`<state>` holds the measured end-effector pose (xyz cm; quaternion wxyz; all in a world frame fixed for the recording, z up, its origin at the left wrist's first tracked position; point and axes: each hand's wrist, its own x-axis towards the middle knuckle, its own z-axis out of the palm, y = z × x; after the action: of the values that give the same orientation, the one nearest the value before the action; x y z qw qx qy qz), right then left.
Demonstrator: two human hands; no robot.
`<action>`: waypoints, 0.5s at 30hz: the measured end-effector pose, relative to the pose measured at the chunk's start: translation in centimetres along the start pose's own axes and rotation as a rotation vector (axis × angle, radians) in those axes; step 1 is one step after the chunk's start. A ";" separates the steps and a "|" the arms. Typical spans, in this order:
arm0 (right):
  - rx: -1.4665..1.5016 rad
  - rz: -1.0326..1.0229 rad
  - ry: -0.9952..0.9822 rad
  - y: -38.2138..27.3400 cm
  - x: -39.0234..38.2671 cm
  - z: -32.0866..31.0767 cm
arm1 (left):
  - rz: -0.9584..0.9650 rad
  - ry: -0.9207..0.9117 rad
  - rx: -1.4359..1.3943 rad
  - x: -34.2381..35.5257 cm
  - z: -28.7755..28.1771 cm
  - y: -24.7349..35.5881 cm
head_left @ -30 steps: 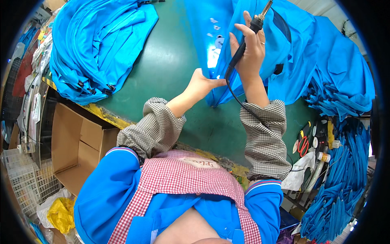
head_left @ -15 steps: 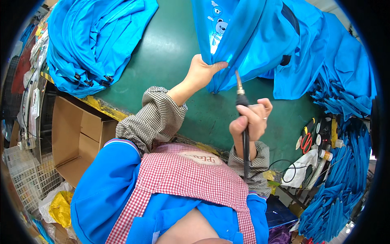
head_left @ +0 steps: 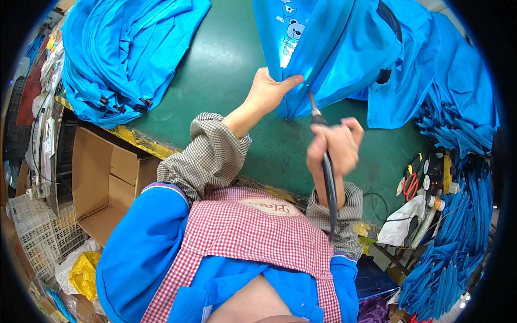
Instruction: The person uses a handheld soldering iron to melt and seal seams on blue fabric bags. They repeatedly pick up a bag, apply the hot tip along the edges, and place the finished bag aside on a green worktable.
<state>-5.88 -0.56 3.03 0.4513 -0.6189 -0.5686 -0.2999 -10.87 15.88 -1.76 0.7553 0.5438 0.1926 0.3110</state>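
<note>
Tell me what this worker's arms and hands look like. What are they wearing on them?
Neither the left hand nor the right hand wears a glove. Loose, crinkled sleeve covers in a small dark-and-white check wrap both forearms. Above them are bright blue sleeves, their edges trimmed with thin stripes, partly white.

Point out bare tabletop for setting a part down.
Bare green tabletop: between the left blue fabric pile and left hand; also between right hand and red-handled scissors. Crowded: upper right, under draped blue cloth; right edge, around the scissors.
</note>
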 end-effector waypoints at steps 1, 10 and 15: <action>0.032 -0.043 0.038 -0.2 0.5 -1.2 | -0.015 0.039 -0.058 0.1 0.0 0.6; -0.040 0.004 0.243 6.9 4.1 7.3 | 0.150 -0.006 0.059 0.1 -1.4 4.1; -0.072 0.117 0.323 9.1 3.6 5.5 | 0.005 0.056 0.151 0.3 -6.1 3.4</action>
<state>2.85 6.49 1.94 0.5310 -0.6105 -0.4406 -0.3889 -15.41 21.11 -0.61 0.7057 0.5908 0.2353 0.3124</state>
